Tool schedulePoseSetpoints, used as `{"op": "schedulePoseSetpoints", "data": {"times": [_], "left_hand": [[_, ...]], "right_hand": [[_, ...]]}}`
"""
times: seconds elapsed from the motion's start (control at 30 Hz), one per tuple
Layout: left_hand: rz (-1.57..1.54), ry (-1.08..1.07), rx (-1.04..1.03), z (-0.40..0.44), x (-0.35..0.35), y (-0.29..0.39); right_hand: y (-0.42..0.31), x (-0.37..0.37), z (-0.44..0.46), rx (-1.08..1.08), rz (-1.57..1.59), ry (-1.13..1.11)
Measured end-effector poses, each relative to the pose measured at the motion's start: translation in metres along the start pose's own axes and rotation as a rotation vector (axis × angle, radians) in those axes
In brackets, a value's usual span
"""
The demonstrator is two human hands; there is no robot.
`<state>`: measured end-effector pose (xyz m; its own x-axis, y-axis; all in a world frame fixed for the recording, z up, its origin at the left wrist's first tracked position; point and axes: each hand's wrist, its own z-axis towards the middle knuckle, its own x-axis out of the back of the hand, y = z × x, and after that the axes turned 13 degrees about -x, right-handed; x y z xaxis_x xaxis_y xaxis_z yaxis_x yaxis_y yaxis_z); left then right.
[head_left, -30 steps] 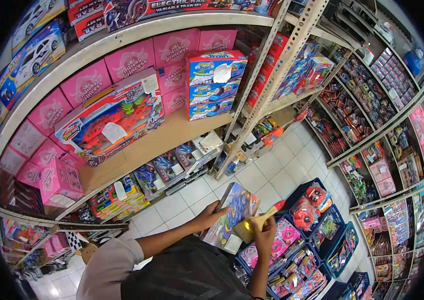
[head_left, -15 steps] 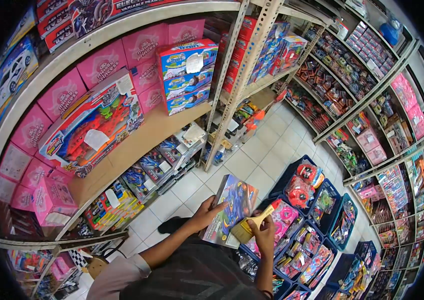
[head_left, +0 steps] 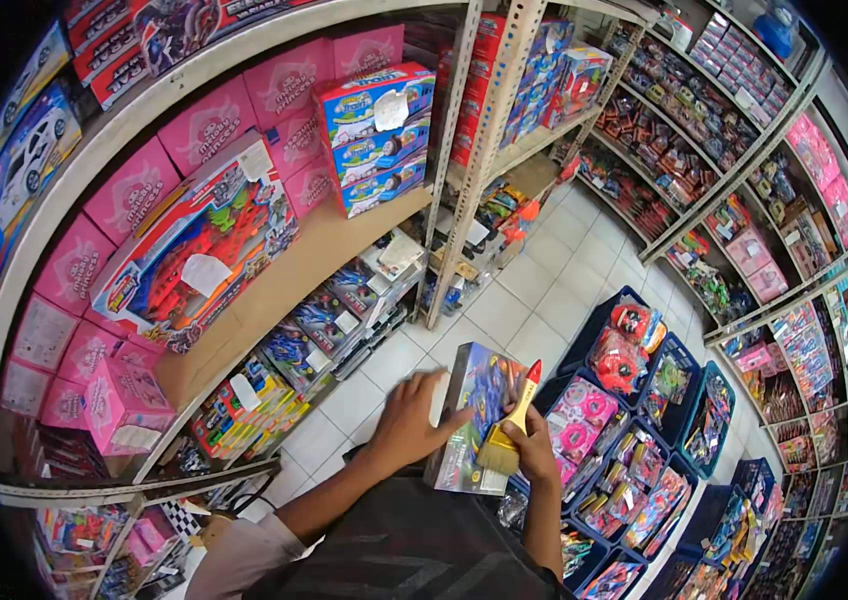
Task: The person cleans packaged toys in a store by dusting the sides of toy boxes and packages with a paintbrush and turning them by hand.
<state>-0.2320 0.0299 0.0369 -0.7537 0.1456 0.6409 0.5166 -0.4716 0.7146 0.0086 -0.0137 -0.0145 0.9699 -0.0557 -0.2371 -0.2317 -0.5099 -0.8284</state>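
Note:
My right hand (head_left: 530, 442) is wrapped round the handle of a paintbrush (head_left: 500, 447), its yellow bristles pointing down against the face of a toy box (head_left: 476, 425). The brush handle has a red tip. My left hand (head_left: 414, 422) is at the box's left edge, fingers spread, with the thumb over the box's face. The box is tilted in front of my body and has a blue picture on it. Whether my right fingers also touch the box is unclear.
A shelf (head_left: 244, 325) on the left bears pink boxes (head_left: 129, 405), a large red toy box (head_left: 206, 250) and stacked train boxes (head_left: 379, 140). A perforated metal post (head_left: 484, 150) stands ahead. Blue baskets (head_left: 584, 375) of toys stand on the tiled floor at the right.
My left hand has opened from its grip on the box's edge, fingers now spread. The brush has turned more upright, its bristles lower on the box. The camera view has shifted.

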Motion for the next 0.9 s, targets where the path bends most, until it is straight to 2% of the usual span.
{"op": "schedulePoseSetpoints", "data": {"times": [0.07,0.13,0.2,0.27,0.3,0.37,0.43,0.5,0.57,0.63,0.67,0.73,0.77,0.83,0.87,0.9], "left_hand": [[-0.267,-0.094,-0.181,0.019,0.059,0.044],[-0.926,-0.632,-0.392,0.024,0.109,0.088],[-1.465,-0.82,-0.833,0.023,0.117,0.127],[-1.922,-1.233,-0.599,0.024,0.126,0.149],[-1.932,-1.236,-0.587,0.025,0.124,0.151],[-1.702,-1.045,-0.952,0.03,0.118,0.153],[-1.758,-1.005,-0.938,0.036,0.113,0.155],[-1.597,-0.96,-1.162,0.03,0.1,0.145],[-1.729,-0.878,-1.06,0.022,0.09,0.147],[-1.745,-0.692,-1.217,0.024,0.086,0.151],[-1.751,-0.691,-1.209,0.028,0.094,0.152],[-1.965,-1.117,-0.718,0.04,0.115,0.155],[-1.968,-1.121,-0.716,0.036,0.108,0.153],[-1.77,-0.837,-1.227,0.025,0.09,0.148],[-1.773,-0.838,-1.225,0.028,0.093,0.145],[-1.651,-0.824,-1.29,0.033,0.098,0.141]], "right_hand": [[0.01,0.006,-0.009,0.001,0.071,0.052],[0.016,0.012,-0.018,0.007,0.104,0.105],[0.035,0.024,-0.022,-0.022,0.187,0.144],[0.043,0.032,-0.026,-0.04,0.181,0.172],[0.046,0.034,-0.03,-0.054,0.185,0.184],[0.05,0.041,-0.029,-0.053,0.189,0.2],[0.055,0.044,-0.032,-0.033,0.235,0.226],[0.057,0.045,-0.033,-0.038,0.227,0.273],[0.057,0.044,-0.034,-0.046,0.207,0.309],[0.053,0.039,-0.035,-0.03,0.198,0.286],[0.055,0.04,-0.035,-0.05,0.215,0.291],[0.055,0.038,-0.035,-0.043,0.208,0.295],[0.055,0.037,-0.036,-0.034,0.197,0.298],[0.056,0.037,-0.036,-0.038,0.207,0.299],[0.057,0.036,-0.036,-0.04,0.215,0.296],[0.057,0.037,-0.036,-0.044,0.214,0.298]]}}
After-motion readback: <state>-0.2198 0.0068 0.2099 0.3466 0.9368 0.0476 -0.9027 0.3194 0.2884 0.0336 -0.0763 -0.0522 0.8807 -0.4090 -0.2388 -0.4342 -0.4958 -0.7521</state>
